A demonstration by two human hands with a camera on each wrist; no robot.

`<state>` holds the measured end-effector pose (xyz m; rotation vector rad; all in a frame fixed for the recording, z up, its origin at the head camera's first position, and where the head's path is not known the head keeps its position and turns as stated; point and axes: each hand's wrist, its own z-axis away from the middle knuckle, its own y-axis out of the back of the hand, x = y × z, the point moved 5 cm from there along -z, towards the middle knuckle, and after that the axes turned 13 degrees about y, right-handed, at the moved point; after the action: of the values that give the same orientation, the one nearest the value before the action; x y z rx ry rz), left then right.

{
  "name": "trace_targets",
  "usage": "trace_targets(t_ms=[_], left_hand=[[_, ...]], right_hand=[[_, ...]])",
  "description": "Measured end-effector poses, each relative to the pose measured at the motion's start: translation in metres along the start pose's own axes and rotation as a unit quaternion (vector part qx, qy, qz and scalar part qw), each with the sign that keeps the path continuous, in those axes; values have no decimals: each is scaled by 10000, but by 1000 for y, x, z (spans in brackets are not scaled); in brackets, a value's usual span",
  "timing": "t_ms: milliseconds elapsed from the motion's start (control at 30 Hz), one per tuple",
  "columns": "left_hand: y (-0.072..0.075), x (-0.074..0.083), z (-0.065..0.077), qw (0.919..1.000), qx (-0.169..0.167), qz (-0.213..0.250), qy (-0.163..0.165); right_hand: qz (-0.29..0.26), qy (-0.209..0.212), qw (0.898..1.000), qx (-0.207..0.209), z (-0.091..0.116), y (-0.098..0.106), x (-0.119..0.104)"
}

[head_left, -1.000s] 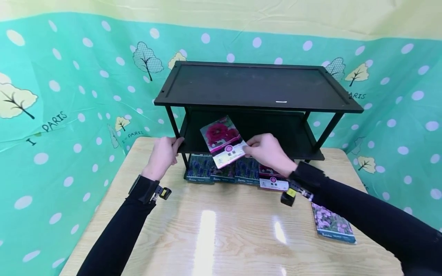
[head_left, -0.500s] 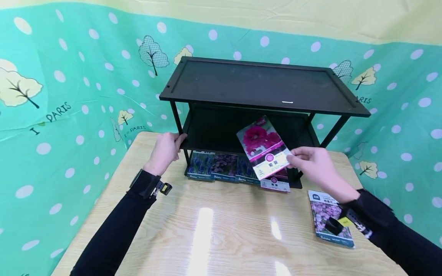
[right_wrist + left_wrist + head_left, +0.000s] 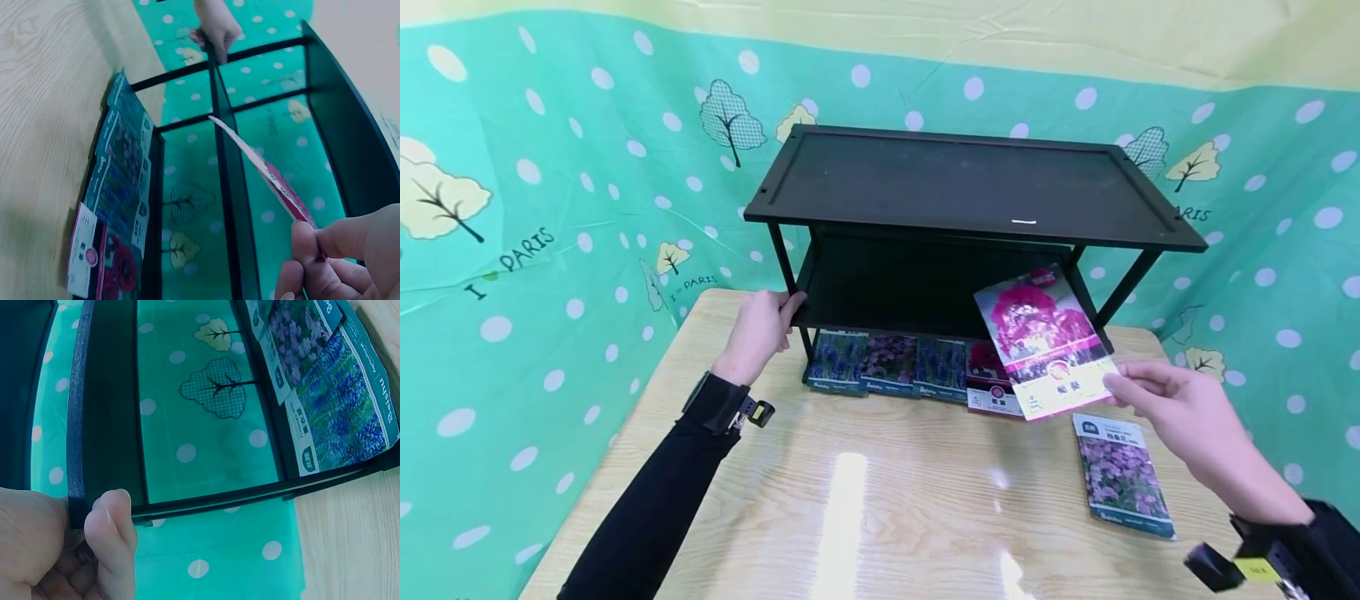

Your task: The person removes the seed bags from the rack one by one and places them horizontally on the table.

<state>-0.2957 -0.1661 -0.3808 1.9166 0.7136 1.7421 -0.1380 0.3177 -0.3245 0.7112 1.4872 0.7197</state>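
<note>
My left hand (image 3: 754,337) grips the front left corner of the middle shelf (image 3: 887,279) of a black rack. In the left wrist view the fingertips (image 3: 112,515) lie against that shelf's dark edge. My right hand (image 3: 1187,417) pinches a flower seed packet (image 3: 1045,342) by its lower right corner, between thumb and fingers. Pink blooms and a white label strip face up. This packet is tilted in front of the rack's right side, seen nearly edge-on in the right wrist view. It partly covers a similar pink packet (image 3: 992,379) on the bottom level.
Several purple and blue flower packets (image 3: 839,360) stand side by side along the bottom shelf. Another purple flower packet (image 3: 1123,475) lies on the wooden table (image 3: 925,500) at the right. The rack's top board (image 3: 970,183) overhangs the middle shelf. A green dotted cloth (image 3: 587,275) hangs behind.
My right hand has carried the pink flower packet right and slightly toward me, from before the shelf's middle to its right end. The left hand keeps its grip on the shelf.
</note>
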Motion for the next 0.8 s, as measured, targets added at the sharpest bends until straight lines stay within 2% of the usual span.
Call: trace_targets(t_ms=[233, 400, 500, 700, 800], left_hand=[[1, 0, 0, 10000, 58, -79, 21], [0, -1, 1, 9999, 51, -132, 38], [0, -1, 2, 9999, 90, -116, 49], [-1, -2, 1, 9996, 170, -227, -2], [-2, -2, 0, 9996, 167, -240, 0]], right_hand=[[60, -628, 9977, -257, 34, 11, 42], [-84, -993, 9949, -165, 57, 17, 74], [-229, -1132, 9931, -211, 65, 16, 88], [-232, -1146, 9923, -413, 77, 10, 109], [-230, -1385, 9881, -629, 83, 8, 118]])
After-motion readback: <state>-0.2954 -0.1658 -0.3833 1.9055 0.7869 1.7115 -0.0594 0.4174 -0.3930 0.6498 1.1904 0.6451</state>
